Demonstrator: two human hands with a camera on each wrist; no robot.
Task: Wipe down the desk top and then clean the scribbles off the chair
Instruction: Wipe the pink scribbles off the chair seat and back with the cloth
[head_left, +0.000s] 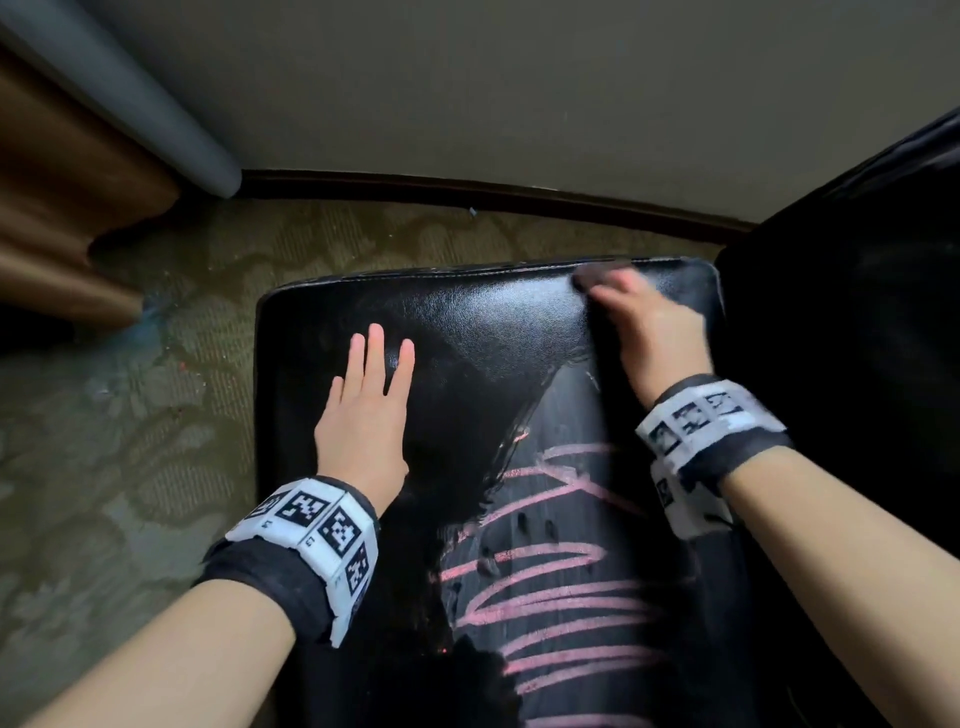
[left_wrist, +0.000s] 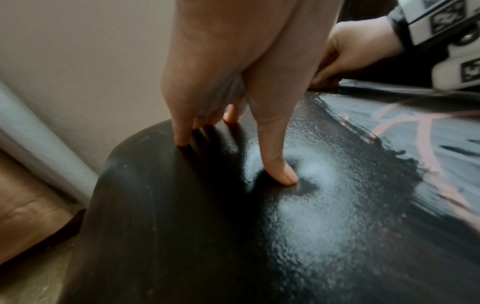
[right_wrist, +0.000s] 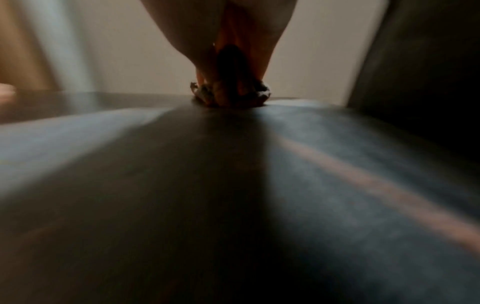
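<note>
A black leather chair seat (head_left: 467, 322) fills the middle of the head view, with pink scribbles (head_left: 561, 587) across its near half; the far half is wiped and shiny. My left hand (head_left: 371, 395) lies flat on the seat's left side with straight fingers, and the left wrist view shows its fingertips (left_wrist: 283, 174) pressing the leather. At the seat's far right edge, my right hand (head_left: 639, 322) is blurred and grips a dark crumpled cloth (head_left: 597, 273). In the right wrist view its fingers (right_wrist: 228, 61) curl over the cloth (right_wrist: 259, 95) on the seat.
The chair's black backrest (head_left: 857, 312) rises on the right. Patterned carpet (head_left: 156, 415) lies to the left of the seat. Brown and grey curtains (head_left: 62, 208) hang at the far left. A wall with a dark baseboard (head_left: 467, 189) runs just beyond the seat.
</note>
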